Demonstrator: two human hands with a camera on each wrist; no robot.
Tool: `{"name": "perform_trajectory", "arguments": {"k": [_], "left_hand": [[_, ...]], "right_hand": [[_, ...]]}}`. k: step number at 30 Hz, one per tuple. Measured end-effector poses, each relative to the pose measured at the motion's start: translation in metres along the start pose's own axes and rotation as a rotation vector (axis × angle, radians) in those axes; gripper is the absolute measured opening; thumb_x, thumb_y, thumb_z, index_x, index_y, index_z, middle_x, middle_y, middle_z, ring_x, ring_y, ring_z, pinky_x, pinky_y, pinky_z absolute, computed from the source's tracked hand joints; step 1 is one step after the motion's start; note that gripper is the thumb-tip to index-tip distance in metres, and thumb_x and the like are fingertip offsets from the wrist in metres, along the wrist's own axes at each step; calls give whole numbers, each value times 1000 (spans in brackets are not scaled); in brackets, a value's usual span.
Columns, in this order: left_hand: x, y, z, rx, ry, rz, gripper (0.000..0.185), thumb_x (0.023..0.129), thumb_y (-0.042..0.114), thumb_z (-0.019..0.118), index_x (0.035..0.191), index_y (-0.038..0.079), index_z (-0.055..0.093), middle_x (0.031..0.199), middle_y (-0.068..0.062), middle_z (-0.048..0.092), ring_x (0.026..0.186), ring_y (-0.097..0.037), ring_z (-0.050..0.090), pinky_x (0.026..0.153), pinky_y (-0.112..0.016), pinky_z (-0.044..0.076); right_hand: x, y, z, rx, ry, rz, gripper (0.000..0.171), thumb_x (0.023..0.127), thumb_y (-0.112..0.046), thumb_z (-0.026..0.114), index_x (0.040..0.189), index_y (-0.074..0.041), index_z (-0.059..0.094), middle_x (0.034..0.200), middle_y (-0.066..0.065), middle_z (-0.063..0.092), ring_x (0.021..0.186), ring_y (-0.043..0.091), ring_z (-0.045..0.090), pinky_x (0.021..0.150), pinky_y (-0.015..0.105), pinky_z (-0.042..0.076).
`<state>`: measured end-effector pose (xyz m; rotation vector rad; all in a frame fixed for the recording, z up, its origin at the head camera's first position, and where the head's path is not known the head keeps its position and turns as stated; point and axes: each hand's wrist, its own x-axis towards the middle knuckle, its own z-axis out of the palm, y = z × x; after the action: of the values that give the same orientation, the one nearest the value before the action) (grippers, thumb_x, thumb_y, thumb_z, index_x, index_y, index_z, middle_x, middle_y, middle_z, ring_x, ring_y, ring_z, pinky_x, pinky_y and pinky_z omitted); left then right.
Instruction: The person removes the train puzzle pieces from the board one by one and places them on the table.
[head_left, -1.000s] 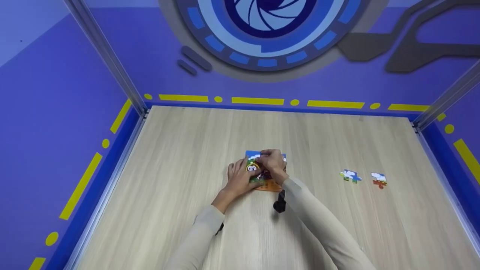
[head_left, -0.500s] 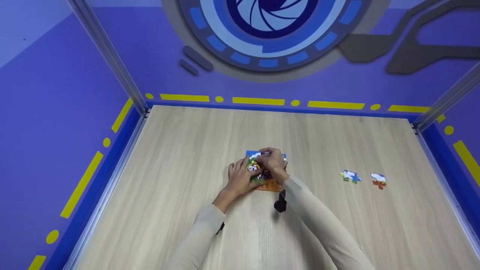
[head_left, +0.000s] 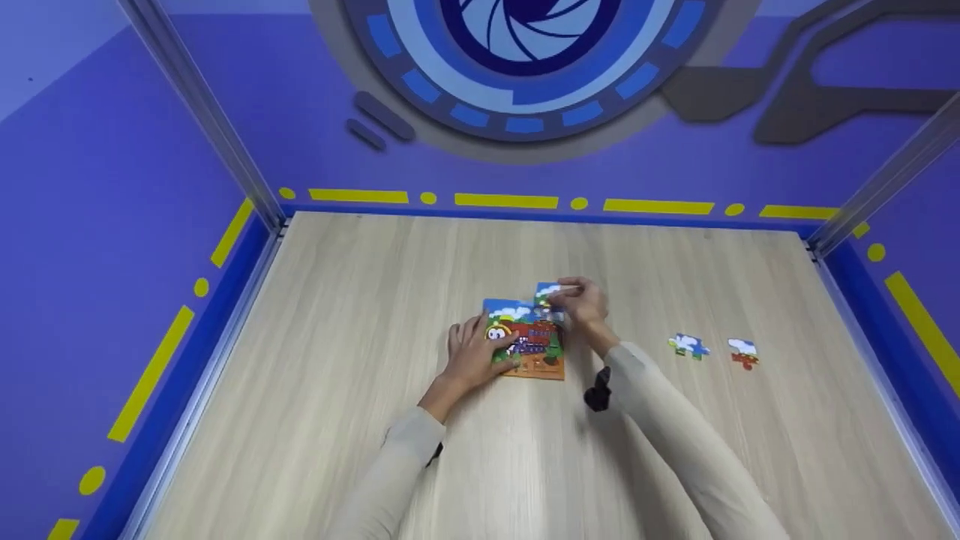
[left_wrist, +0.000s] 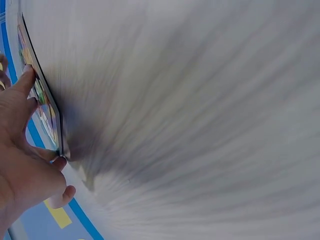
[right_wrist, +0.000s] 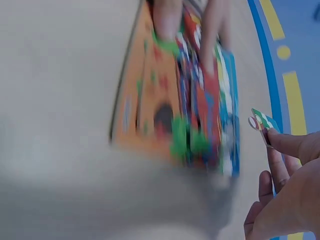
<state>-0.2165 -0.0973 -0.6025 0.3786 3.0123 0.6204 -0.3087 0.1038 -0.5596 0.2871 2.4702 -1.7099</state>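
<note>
A colourful jigsaw puzzle [head_left: 541, 366] with a red train picture lies on the wooden table, orange along its near side. My left hand [head_left: 466, 361] rests over its left edge, two digits pressing on the face, the others at the side. Just above the puzzle's upper right corner, my right hand [head_left: 589, 306] pinches a loose puzzle piece [head_left: 545, 292] showing blue sky, cloud and green. In the right wrist view, thumb and fingers grip that piece [right_wrist: 264, 122] by its edge, off to the side of the puzzle [right_wrist: 155, 110].
Two more puzzle pieces lie to the right, one with cloud and green [head_left: 688, 345], one with cloud and red-brown [head_left: 743, 353]. Blue-purple walls [head_left: 360, 165] with yellow dashes border the table [head_left: 390, 300] at the back and sides.
My right hand has lifted from over the puzzle and moved up and right, with the piece now showing in its fingers. The left hand stays on the puzzle's left side.
</note>
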Motion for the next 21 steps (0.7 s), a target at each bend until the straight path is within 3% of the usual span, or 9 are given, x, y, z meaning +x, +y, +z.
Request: {"name": "perform_trajectory", "arguments": {"k": [4,8,11,18,21], "left_hand": [[0,0,1,16,-3,-9,58,85,57,59,137,32,51,154,-22,22,138,-36,25,106,-62,15],[0,-1,2,17,1,-5,58,85,57,59,136,32,51,154,-22,22,138,-37,25,106,-64,15],[0,-2,2,12,7,-4,58,84,57,60,136,32,51,154,-22,22,138,-37,25,106,-65,14],[1,2,1,-1,4,-4,58,84,56,61,135,31,53,153,-23,23,138,-39,25,106,-65,13],[2,3,0,-4,-1,-10,58,84,56,62,135,31,53,154,-23,22,138,-39,24,107,-65,11]], "right_hand": [[5,12,-35,-24,34,10,35,81,-6,72,115,-2,64,100,16,71,92,27,68,101,39,38],[5,27,-67,-63,31,42,35,84,-9,70,117,-3,63,104,16,71,96,27,67,86,31,47],[3,38,-87,-88,21,63,36,85,-11,69,120,-3,61,107,16,70,98,26,66,80,27,47],[-4,52,-121,-115,42,73,38,84,-11,71,120,-2,62,105,13,71,84,12,65,71,20,45],[-6,55,-128,-161,46,76,38,84,-13,71,119,-4,62,106,12,71,85,11,63,80,26,42]]}}
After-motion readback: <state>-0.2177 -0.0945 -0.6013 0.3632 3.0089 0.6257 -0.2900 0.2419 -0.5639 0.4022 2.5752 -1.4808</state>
